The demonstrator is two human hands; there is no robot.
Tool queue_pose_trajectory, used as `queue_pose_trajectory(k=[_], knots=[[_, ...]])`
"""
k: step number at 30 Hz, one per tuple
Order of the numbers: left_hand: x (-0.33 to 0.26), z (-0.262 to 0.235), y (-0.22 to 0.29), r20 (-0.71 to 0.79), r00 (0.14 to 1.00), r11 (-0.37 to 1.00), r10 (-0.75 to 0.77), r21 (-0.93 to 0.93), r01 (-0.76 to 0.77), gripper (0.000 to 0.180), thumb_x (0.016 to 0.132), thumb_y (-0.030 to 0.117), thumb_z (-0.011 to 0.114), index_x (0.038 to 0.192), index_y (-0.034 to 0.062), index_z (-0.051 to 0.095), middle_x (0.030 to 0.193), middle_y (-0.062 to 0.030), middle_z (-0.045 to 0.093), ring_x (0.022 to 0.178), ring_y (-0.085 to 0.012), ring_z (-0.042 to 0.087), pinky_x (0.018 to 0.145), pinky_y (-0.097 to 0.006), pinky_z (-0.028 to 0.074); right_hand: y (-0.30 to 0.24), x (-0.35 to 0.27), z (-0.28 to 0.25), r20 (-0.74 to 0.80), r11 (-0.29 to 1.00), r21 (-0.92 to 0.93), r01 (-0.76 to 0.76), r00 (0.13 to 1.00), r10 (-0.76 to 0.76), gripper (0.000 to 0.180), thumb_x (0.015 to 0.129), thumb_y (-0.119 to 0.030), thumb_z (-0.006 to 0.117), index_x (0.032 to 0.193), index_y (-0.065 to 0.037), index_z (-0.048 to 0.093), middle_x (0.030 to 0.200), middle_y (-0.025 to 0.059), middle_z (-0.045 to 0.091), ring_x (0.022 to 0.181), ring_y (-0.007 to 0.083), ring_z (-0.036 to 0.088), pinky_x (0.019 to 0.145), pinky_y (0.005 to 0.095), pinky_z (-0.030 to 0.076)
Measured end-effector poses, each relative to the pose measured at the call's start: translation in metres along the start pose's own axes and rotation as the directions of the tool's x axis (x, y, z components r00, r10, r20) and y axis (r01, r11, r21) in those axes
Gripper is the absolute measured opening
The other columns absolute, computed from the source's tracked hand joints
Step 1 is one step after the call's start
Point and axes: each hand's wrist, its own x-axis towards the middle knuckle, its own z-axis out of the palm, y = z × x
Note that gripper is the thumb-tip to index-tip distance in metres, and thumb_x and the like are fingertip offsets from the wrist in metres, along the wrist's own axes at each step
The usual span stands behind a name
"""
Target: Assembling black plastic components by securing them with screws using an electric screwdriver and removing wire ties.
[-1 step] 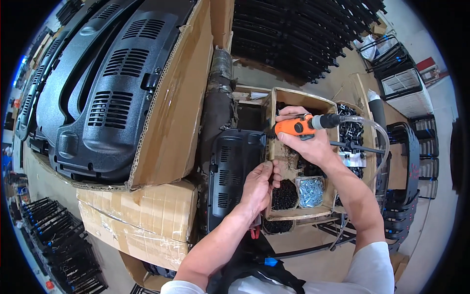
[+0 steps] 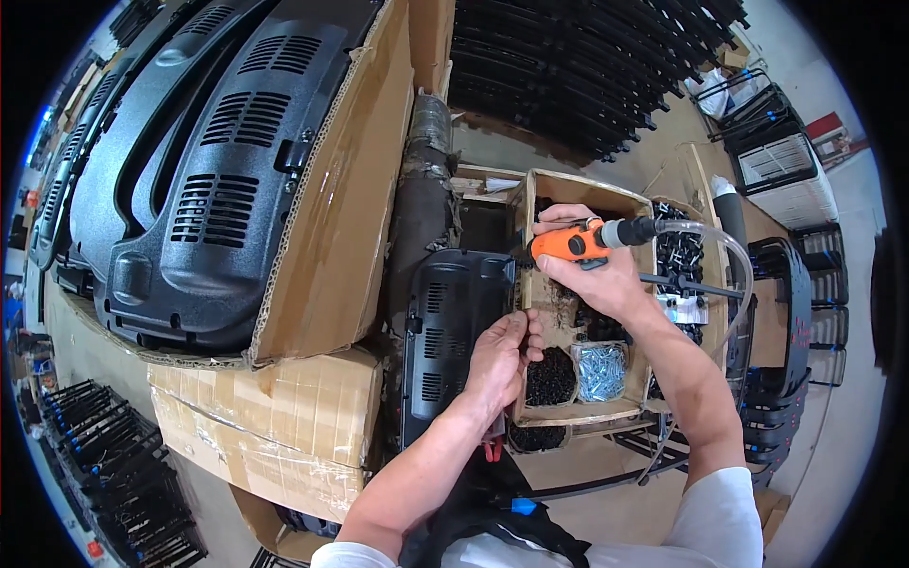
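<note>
My right hand [image 2: 614, 286] is closed round an orange air screwdriver [image 2: 573, 244], with a clear hose [image 2: 734, 248] running from its back end. The tool points left, its front end near the far right edge of a black plastic panel [image 2: 437, 303] with vent slots. My left hand [image 2: 502, 352] is beside that panel's right side, thumb and fingers pinched together. Whatever is between those fingers is too small or hidden to make out. Under and beside my hands stands a wooden bin [image 2: 587, 414] with compartments, holding black screws [image 2: 549, 377] and silver screws [image 2: 601, 371].
To the left, an open cardboard box [image 2: 322, 218] holds large black vented plastic panels [image 2: 232, 151]. Below it is a taped carton [image 2: 275, 426]. A worn padded roll [image 2: 424, 180] runs beside the box. Black metal frames [image 2: 578, 66] are stacked at the far side.
</note>
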Motion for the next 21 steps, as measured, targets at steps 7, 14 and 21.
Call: queue_pose_trajectory(k=[7, 14, 21], knots=[[0.008, -0.002, 0.009, -0.065, 0.997, 0.998, 0.032, -0.058, -0.036, 0.024, 0.11, 0.026, 0.057, 0.119, 0.0046, 0.065, 0.091, -0.0014, 0.067, 0.076, -0.011, 0.061, 0.065, -0.025, 0.052, -0.004, 0.018, 0.008, 0.054, 0.977, -0.215, 0.012, 0.999, 0.0, 0.032, 0.078, -0.019, 0.081, 0.107, -0.009, 0.071, 0.09, 0.0032, 0.07, 0.085, 0.0153, 0.066, 0.083, 0.0329, 0.055], [0.02, 0.0, 0.016, -0.09, 0.994, 0.977, 0.061, -0.196, -0.077, 0.024, 0.107, 0.03, 0.062, 0.112, 0.0074, 0.068, 0.088, 0.0001, 0.068, 0.075, -0.0134, 0.061, 0.065, -0.027, 0.052, 0.003, 0.013, 0.008, 0.071, 0.991, -0.125, 0.04, 0.997, -0.031, 0.033, 0.08, -0.018, 0.081, 0.111, -0.009, 0.071, 0.095, 0.0027, 0.071, 0.087, 0.0143, 0.067, 0.085, 0.0311, 0.055], [0.032, 0.008, 0.021, -0.128, 0.992, 0.964, 0.017, -0.261, -0.05, 0.027, 0.106, 0.035, 0.064, 0.109, 0.0094, 0.068, 0.084, 0.0016, 0.066, 0.072, -0.0142, 0.06, 0.066, -0.029, 0.05, 0.002, 0.015, 0.006, 0.102, 0.987, -0.16, 0.004, 0.995, 0.013, 0.034, 0.082, -0.015, 0.079, 0.114, -0.008, 0.07, 0.102, 0.0038, 0.071, 0.094, 0.0144, 0.068, 0.09, 0.0316, 0.055]])
